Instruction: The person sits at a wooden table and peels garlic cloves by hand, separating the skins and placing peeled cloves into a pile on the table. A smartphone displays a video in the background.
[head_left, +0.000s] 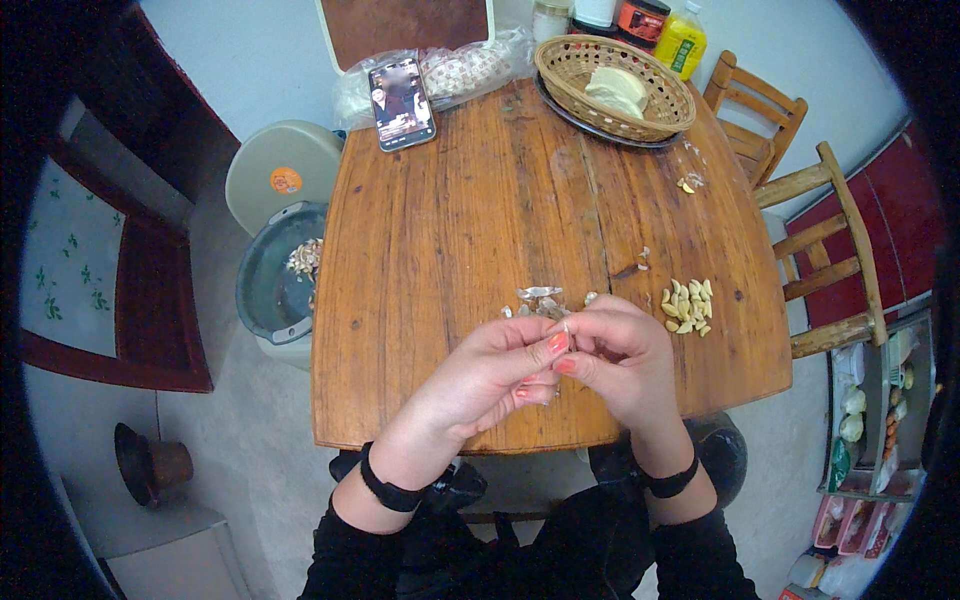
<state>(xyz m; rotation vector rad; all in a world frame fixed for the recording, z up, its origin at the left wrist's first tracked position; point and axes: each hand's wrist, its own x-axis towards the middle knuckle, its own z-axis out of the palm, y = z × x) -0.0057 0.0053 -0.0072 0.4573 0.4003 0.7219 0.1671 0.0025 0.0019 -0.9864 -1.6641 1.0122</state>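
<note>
Over the near part of a wooden table (480, 225), my left hand (502, 364) and my right hand (626, 349) meet at the fingertips. Both pinch a small garlic clove (567, 330), mostly covered by the fingers. Just beyond the fingers lies a scatter of papery garlic skins (546, 304). To the right of my right hand sits a pile of peeled garlic cloves (687, 306). A few skin scraps (643, 259) lie farther up the table.
A wicker basket (551, 82) holding pale pieces stands at the far right. A lit phone (403, 105) leans on a plastic bag (472, 67). Left of the table, a grey-green basin (259, 277) contains unpeeled garlic (304, 259). Wooden chairs (817, 225) stand at the right.
</note>
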